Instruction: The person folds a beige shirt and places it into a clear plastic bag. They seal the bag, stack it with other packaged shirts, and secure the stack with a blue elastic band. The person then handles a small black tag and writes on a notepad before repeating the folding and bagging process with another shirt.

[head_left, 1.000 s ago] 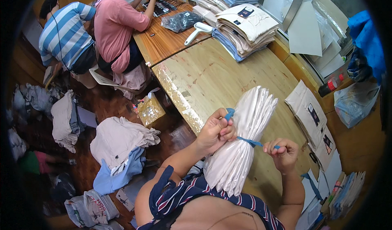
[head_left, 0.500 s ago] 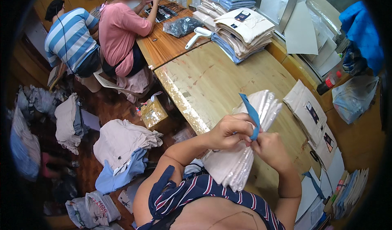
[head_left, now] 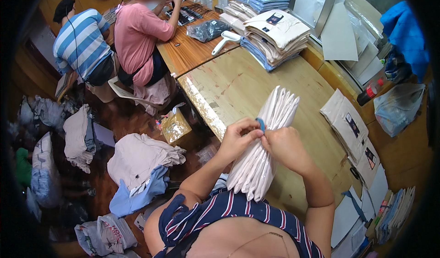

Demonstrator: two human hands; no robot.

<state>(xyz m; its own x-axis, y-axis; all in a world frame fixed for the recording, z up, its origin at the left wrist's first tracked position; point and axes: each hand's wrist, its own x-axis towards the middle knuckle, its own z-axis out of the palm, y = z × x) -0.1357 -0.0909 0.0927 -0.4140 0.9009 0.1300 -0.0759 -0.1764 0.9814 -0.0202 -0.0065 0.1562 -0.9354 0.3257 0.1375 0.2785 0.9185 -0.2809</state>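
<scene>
A bundle of folded cream garments in clear plastic sleeves (head_left: pixel 253 173) stands on edge against my front, over the near part of the table. Around its middle runs a blue cloth strip (head_left: pixel 260 124), its short end showing between my hands. My left hand (head_left: pixel 239 136) pinches the strip with thumb and fingers at the bundle's left side. Pressed close beside it, my right hand (head_left: pixel 286 149) is closed at the same spot. What its curled fingers grip is mostly hidden, though they meet at the strip.
Folded cream garments (head_left: pixel 343 116) lie along the table's right edge, near scissors (head_left: pixel 354 173) and another blue strip (head_left: pixel 356 206). At the back stand a garment stack (head_left: pixel 277 36) and a white-handled tool (head_left: pixel 226 42). Two people sit at the far left; clothes piles (head_left: pixel 142 159) cover the floor.
The bundle and both hands have moved left and slightly up, and the bundle stands more upright. The long blue end that stuck up has dropped; only a short loop shows.
</scene>
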